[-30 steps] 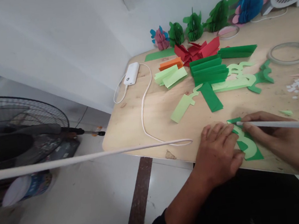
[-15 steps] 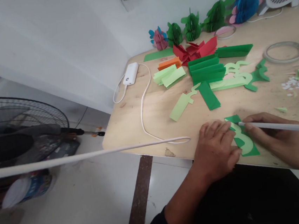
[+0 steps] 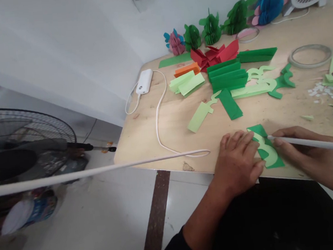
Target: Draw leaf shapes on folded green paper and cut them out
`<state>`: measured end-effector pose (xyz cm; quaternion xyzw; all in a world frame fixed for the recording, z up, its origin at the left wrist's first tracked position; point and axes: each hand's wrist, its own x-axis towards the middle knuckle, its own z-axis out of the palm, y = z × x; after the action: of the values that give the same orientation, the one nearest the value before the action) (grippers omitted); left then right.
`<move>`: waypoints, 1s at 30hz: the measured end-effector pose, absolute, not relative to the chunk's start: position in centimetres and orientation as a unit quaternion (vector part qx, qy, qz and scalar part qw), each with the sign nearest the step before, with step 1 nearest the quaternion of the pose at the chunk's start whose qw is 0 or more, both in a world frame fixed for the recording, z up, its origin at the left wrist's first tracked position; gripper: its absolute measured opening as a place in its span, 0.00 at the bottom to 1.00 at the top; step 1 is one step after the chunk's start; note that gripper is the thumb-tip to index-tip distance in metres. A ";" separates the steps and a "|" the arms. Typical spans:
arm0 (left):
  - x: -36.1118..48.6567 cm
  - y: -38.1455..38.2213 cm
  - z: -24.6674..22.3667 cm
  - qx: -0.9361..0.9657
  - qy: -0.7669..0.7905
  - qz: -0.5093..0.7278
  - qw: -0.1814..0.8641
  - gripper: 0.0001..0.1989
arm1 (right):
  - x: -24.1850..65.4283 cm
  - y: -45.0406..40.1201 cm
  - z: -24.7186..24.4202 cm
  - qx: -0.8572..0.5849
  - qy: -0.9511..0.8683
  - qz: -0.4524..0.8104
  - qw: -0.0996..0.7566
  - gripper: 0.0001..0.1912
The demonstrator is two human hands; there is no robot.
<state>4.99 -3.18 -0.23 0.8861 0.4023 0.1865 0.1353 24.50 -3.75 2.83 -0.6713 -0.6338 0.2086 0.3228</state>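
Note:
My left hand [image 3: 237, 163] lies flat on the wooden table [image 3: 172, 128], its fingertips pressing the edge of a dark green paper sheet [image 3: 271, 160]. A light green cut paper shape [image 3: 267, 150] with curved arms lies on that sheet. My right hand [image 3: 301, 147] grips a slim white rod [image 3: 312, 142], whose tip rests on the top of the paper. Nearby stand folded dark green paper strips [image 3: 228, 76] and lie light green cut pieces [image 3: 201, 115].
Red folded paper [image 3: 214, 55] and paper honeycomb ornaments [image 3: 210, 29] stand farther back. A white power bank [image 3: 144, 81] trails a white cable [image 3: 100, 170]. A tape ring [image 3: 310, 56] and white paper scraps [image 3: 319, 93] lie right. A standing fan [image 3: 23, 135] is beyond the table's left edge.
The view has drifted, so the table and its contents sit slightly higher and farther left. Both hands stay on the green paper, with the white rod still at its top.

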 end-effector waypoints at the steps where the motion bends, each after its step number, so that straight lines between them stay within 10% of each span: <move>1: 5.0 -3.2 -0.2 0.886 0.402 0.189 0.136 0.19 | 24.5 -3.8 2.9 -0.672 -0.635 0.206 0.321 0.20; 30: 5.1 -3.1 -0.3 0.890 0.395 0.195 0.117 0.18 | 24.4 -5.0 2.9 -0.668 -0.647 0.189 0.316 0.19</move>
<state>5.06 -3.12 -0.25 0.8902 0.3946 0.1951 0.1170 24.39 -5.03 2.93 -0.6681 -0.6466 0.1888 0.3159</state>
